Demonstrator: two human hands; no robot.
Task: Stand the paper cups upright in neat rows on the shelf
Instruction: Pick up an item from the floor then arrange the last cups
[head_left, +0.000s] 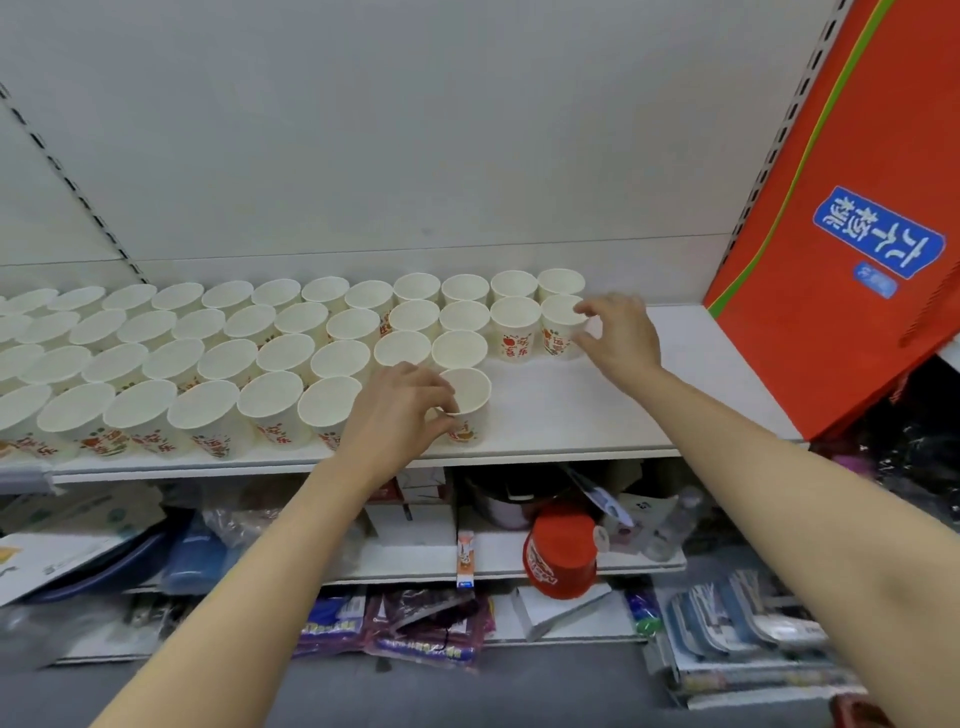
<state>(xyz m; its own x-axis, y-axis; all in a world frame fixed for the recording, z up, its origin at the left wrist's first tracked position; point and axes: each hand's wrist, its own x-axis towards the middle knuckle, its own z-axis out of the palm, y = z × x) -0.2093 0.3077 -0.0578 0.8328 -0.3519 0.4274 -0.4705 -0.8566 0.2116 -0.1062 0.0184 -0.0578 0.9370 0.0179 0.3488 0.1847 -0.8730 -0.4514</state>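
White shelf (597, 415) carried rows of upright paper cups (208, 358); the left hand (400, 410) pinched the front-edge cup (466, 402) just to its right, while the right hand (618, 332) loosely cupped the second-row end cup (560, 325) to its left.

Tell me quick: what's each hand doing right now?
Left hand: pinching the rim of the front-row end cup.
Right hand: fingers curled round the second-row end cup, thumb and fingertips at its rim.

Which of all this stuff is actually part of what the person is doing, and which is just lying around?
Part of the job:
paper cups
top shelf
left hand
right hand

Just lying about:
orange bag
red tub
packets underneath
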